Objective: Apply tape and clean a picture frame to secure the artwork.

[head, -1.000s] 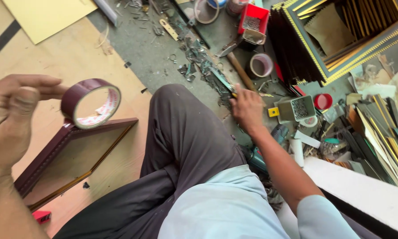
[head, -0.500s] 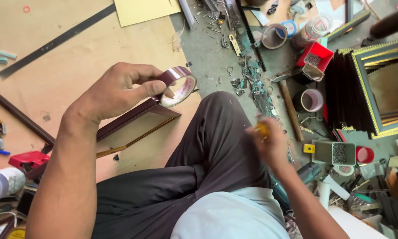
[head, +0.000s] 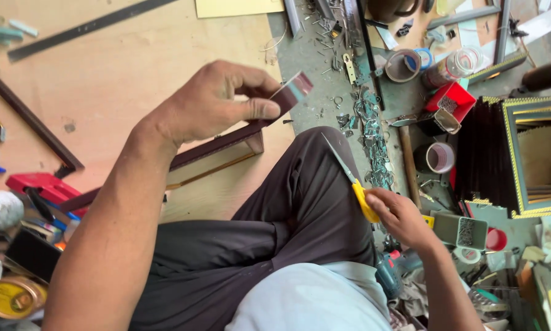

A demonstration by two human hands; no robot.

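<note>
The left hand (head: 217,104) pinches a maroon tape roll (head: 290,93) above the dark frame (head: 220,147). The right hand (head: 398,214) grips a yellow cutter (head: 356,187), blade pointing toward the tape; best keep the tape taut, fingers clear.

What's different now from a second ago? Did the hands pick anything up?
The right hand left the clutter on the floor and took hold of a yellow-handled utility knife, blade pointing up over the knee. The left hand kept its grip on the tape roll, turning it edge-on. The dark frame stayed put.

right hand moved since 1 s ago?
Yes. The right hand left the floor clutter by the green tray and now holds a yellow cutter over the knee.
</note>
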